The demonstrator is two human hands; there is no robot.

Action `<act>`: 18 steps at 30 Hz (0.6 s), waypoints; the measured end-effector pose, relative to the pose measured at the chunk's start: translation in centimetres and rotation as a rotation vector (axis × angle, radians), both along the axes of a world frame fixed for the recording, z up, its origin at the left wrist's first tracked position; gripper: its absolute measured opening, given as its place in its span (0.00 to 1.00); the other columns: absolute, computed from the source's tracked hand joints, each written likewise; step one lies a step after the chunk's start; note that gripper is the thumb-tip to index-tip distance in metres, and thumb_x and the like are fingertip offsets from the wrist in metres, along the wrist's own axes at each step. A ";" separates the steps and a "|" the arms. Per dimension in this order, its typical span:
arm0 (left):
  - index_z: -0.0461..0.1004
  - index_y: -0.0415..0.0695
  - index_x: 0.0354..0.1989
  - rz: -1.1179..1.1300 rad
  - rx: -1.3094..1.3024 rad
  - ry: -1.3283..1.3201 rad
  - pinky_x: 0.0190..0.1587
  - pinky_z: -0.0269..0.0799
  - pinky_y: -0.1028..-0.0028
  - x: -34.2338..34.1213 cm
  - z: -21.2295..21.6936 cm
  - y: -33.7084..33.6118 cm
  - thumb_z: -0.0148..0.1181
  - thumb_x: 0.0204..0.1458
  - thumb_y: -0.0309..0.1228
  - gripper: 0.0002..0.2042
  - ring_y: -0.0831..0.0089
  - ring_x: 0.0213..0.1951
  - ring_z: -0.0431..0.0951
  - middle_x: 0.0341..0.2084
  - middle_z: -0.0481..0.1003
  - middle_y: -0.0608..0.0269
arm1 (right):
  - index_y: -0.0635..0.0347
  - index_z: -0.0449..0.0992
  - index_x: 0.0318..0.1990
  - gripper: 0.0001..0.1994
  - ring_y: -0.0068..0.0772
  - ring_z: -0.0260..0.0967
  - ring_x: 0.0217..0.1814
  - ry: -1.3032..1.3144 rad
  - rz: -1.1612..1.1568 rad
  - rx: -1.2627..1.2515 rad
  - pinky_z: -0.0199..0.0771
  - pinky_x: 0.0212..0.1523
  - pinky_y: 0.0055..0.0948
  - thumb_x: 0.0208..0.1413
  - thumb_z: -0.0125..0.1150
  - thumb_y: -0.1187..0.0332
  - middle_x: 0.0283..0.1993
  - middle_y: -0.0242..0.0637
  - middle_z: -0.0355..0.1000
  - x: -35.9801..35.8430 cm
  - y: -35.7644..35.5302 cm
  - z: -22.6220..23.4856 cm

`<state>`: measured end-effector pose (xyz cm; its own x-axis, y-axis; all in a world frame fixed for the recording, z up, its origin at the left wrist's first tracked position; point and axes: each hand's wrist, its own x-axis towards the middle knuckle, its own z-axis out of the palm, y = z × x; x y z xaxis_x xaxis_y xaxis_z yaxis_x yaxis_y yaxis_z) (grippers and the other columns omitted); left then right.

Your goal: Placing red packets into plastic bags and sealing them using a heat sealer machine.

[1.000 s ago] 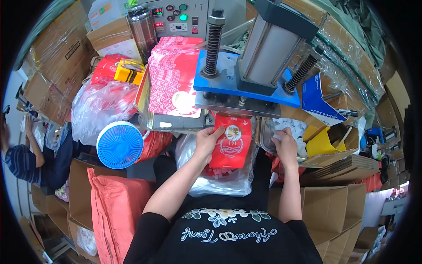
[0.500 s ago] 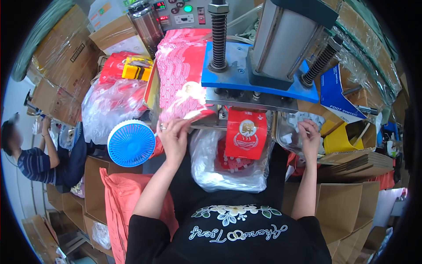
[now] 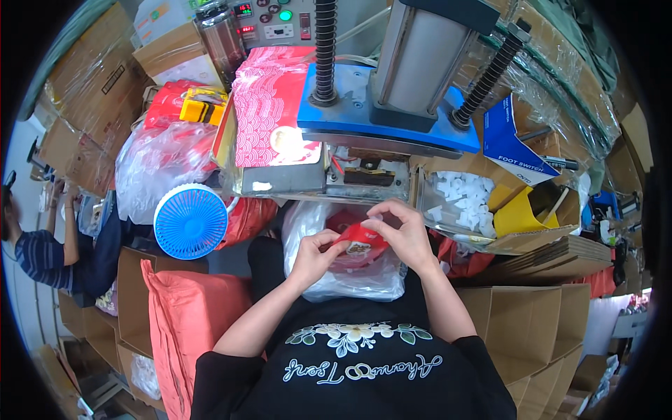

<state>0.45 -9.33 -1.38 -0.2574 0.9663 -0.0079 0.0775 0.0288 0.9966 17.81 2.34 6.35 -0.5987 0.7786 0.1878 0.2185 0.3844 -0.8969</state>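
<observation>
Pinching a glossy red pouch (image 3: 358, 241), left hand (image 3: 313, 259) and right hand (image 3: 400, 234)

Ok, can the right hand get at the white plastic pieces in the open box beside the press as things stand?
Probably not right away: the right hand is pinching the red pouch together with the left hand. Once freed, the open-topped box of white plastic pieces looks close, with nothing between.

Press bench (image 3: 294, 183) (grey) under red packets (image 3: 266, 112), white-clip box (image 3: 458, 203)
</observation>
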 end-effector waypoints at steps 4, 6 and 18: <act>0.82 0.33 0.37 0.029 -0.159 -0.015 0.33 0.71 0.77 0.1 0.7 2.0 0.64 0.58 0.33 0.13 0.83 0.28 0.75 0.26 0.81 0.64 | 0.61 0.77 0.51 0.19 0.32 0.73 0.47 0.140 -0.095 -0.137 0.73 0.46 0.29 0.51 0.72 0.69 0.45 0.38 0.75 0.8 1.6 -1.4; 0.81 0.31 0.38 0.105 -0.119 -0.165 0.31 0.72 0.77 0.4 1.2 3.9 0.64 0.59 0.34 0.14 0.82 0.27 0.76 0.27 0.81 0.62 | 0.62 0.75 0.55 0.21 0.39 0.74 0.50 0.019 -0.212 0.195 0.72 0.49 0.35 0.54 0.70 0.66 0.49 0.44 0.75 2.5 3.1 -1.2; 0.80 0.32 0.41 0.053 -0.254 -0.247 0.33 0.75 0.78 -1.6 3.1 8.9 0.65 0.59 0.31 0.12 0.79 0.32 0.81 0.30 0.82 0.60 | 0.65 0.80 0.47 0.14 0.55 0.72 0.49 -0.482 -0.169 0.285 0.71 0.50 0.40 0.54 0.65 0.72 0.45 0.48 0.73 10.1 4.7 -2.9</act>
